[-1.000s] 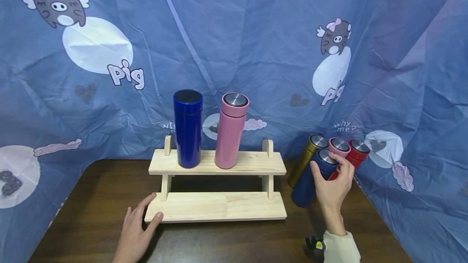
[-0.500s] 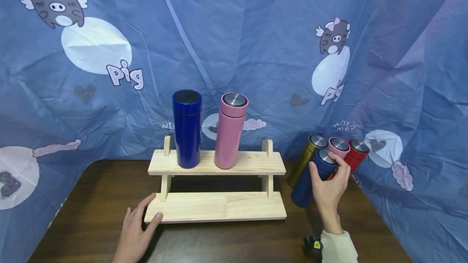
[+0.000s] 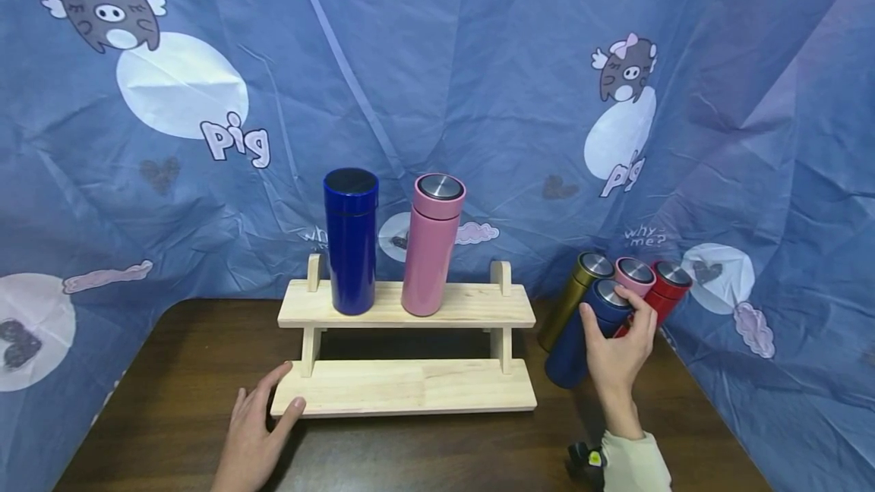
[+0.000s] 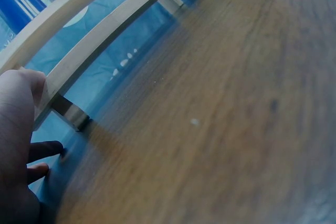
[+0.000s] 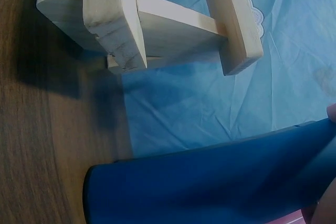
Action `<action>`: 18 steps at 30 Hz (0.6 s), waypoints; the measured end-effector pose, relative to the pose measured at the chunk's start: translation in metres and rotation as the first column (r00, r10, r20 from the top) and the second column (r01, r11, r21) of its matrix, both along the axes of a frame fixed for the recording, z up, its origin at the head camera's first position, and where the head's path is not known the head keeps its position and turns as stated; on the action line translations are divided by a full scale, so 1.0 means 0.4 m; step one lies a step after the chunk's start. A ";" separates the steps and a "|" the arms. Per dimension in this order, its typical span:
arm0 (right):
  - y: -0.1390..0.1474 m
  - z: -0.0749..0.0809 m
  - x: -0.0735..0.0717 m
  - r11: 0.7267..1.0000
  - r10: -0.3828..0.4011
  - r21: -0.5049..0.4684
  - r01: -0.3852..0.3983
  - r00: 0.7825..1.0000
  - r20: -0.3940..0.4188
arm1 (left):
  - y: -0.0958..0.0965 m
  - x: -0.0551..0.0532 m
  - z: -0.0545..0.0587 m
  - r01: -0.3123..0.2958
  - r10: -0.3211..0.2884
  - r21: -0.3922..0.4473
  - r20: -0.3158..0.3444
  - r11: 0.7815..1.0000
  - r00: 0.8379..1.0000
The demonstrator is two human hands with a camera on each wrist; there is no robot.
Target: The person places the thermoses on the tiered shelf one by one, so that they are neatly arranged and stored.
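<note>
In the head view a two-tier wooden rack (image 3: 410, 387) stands on the table. My left hand (image 3: 253, 431) rests at the left end of its lower board, thumb and forefinger touching the corner, other fingers loosely spread. A glossy blue thermos bottle (image 3: 352, 249) and a pink thermos bottle (image 3: 432, 257) stand upright on the upper board. To the right of the rack my right hand (image 3: 618, 348) grips a navy thermos bottle (image 3: 569, 359) near its steel-topped lid, thumb on the left side. The right wrist view shows its blue body (image 5: 210, 182) close up.
Behind the navy bottle stand a gold thermos (image 3: 563, 313), another pink one (image 3: 636, 273) and a red one (image 3: 666, 291), close together. A blue patterned cloth (image 3: 519, 97) hangs behind the dark wooden table (image 3: 410, 454).
My right forearm and hand have shifted very slightly left while staying on the navy thermos. The bottles, the rack and my left hand show no visible movement.
</note>
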State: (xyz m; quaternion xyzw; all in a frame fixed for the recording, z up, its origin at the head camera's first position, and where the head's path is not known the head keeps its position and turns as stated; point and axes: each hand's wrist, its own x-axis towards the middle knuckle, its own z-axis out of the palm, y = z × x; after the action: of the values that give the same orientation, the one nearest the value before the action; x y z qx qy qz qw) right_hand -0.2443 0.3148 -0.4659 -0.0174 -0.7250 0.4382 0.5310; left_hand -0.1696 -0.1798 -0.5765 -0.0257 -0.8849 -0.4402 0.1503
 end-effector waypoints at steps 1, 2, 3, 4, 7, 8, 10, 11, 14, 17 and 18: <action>-0.009 0.009 0.006 1.000 0.003 -0.002 -0.003 1.000 -0.009 | 0.000 0.000 0.000 0.000 0.000 0.000 0.003 1.000 1.000; -0.018 0.019 0.013 1.000 0.008 -0.003 -0.008 1.000 -0.018 | -0.001 0.000 0.000 0.000 0.000 -0.001 0.006 1.000 1.000; -0.027 0.028 0.019 1.000 0.013 -0.006 -0.013 1.000 -0.024 | -0.001 0.001 0.000 0.000 0.000 -0.001 0.009 1.000 1.000; -0.034 0.036 0.025 1.000 0.017 -0.007 -0.018 0.999 -0.028 | -0.001 0.001 0.000 -0.001 0.001 -0.002 0.013 1.000 1.000; -0.047 0.051 0.034 1.000 0.002 -0.014 -0.003 0.999 -0.037 | -0.001 0.000 0.001 -0.002 0.002 -0.007 0.030 1.000 1.000; -0.049 0.053 0.035 1.000 -0.002 -0.014 0.001 0.999 -0.039 | -0.001 0.000 0.001 -0.002 0.002 -0.011 0.037 1.000 0.999; -0.051 0.058 0.038 1.000 -0.007 -0.015 0.006 0.999 -0.045 | 0.000 -0.002 0.001 -0.001 0.002 -0.015 0.047 1.000 0.999; -0.051 0.060 0.038 1.000 -0.010 -0.015 0.009 0.999 -0.049 | 0.000 -0.002 0.001 0.000 0.001 -0.017 0.051 1.000 0.999; -0.051 0.069 0.043 1.000 0.005 -0.015 -0.006 0.998 -0.063 | 0.000 -0.003 0.002 0.003 -0.002 -0.016 0.053 1.000 0.999; -0.053 0.081 0.049 1.000 0.018 -0.019 -0.019 0.996 -0.083 | 0.000 -0.002 0.001 0.002 -0.002 -0.016 0.045 1.000 0.999; -0.055 0.086 0.053 0.999 0.024 -0.021 -0.026 0.995 -0.092 | -0.001 0.000 0.001 0.001 -0.001 -0.013 0.040 1.000 0.999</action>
State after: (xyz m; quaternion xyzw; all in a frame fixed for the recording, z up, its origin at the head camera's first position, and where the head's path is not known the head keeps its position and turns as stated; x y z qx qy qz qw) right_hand -0.2232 0.2928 -0.4317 0.0061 -0.6953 0.4532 0.5578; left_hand -0.1698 -0.1802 -0.5762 -0.0182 -0.8904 -0.4351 0.1324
